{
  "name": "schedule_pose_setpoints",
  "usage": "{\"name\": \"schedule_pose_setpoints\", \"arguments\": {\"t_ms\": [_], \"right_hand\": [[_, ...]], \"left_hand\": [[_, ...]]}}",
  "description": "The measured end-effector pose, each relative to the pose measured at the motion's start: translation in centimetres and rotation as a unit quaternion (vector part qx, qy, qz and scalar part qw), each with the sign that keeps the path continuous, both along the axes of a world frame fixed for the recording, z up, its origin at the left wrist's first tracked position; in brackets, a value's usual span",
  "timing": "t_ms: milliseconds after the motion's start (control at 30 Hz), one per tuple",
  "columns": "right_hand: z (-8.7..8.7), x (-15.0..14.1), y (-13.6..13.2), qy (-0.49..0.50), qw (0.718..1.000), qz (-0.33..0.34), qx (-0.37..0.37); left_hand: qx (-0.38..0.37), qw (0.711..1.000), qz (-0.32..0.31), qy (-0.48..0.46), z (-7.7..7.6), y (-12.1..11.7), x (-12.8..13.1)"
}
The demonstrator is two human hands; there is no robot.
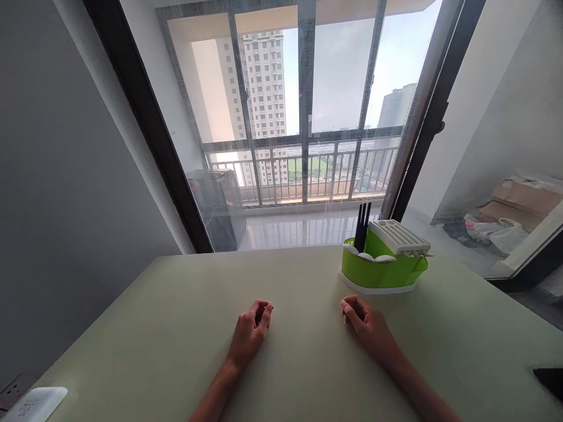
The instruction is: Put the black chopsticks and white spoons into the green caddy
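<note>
Both loosely curled shut, left hand (pixel 248 330) and right hand (pixel 368 323) on pale table (pixel 303 369), green caddy (pixel 373 274) just beyond the right

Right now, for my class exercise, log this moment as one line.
left hand: curled, on table | right hand: curled, near caddy | caddy: on table, black sticks upright inside

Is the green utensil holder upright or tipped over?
Upright: the green holder sits on its white base, black sticks rising from it.
</note>
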State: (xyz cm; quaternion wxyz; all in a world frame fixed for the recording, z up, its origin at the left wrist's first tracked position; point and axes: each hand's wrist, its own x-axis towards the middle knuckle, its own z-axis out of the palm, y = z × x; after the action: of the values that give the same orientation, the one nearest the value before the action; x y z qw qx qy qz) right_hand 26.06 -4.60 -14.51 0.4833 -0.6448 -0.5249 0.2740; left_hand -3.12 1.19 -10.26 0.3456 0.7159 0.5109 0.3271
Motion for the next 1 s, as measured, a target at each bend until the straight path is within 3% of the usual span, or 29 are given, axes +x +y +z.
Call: {"name": "schedule_pose_setpoints", "arguments": {"t_ms": [767,1000], "right_hand": [[-0.58,0.19,0.19,0.018,1.000,0.000,0.006],[-0.82,0.78,0.47,0.071,0.997,-0.021,0.024]], "left_hand": [[0.000,1.000,0.003,0.012,-0.06,-0.03,-0.06],[0.000,1.000,0.001,0.009,-0.34,0.12,-0.14]]}}
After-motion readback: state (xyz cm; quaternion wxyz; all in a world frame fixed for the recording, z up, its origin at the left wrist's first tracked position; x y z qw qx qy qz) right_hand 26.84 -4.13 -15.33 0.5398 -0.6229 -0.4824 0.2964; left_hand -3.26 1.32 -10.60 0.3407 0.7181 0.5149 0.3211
